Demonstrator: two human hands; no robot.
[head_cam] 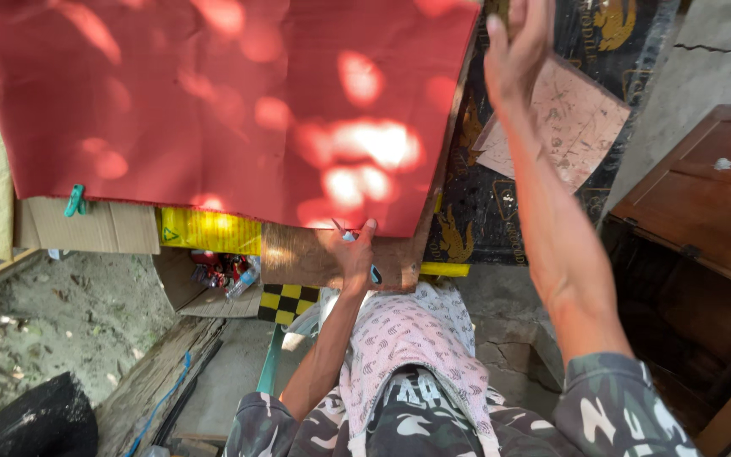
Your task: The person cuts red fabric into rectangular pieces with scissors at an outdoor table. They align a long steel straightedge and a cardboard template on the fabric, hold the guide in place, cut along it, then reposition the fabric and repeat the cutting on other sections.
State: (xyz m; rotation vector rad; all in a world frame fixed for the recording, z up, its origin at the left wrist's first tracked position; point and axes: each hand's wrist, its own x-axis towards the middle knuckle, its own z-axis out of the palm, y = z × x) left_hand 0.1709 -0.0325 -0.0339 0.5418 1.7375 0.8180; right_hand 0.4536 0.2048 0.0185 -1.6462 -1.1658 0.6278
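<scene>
My right hand (515, 46) runs off the top edge, fingertips gone. The red cloth (213, 101) is cut off up there too and covers most of the wooden board (332, 258). Whatever small thing my left hand (355, 254) pinches, I can't make out.

The sandy ground (52, 313) carries an open cardboard box (184, 292) with colourful packets inside, and a black bag (35, 423) lies at the lower left. A rough wooden plank (150, 377) rests on the ground beside the sand, with a blue cord (162, 398) along it.
</scene>
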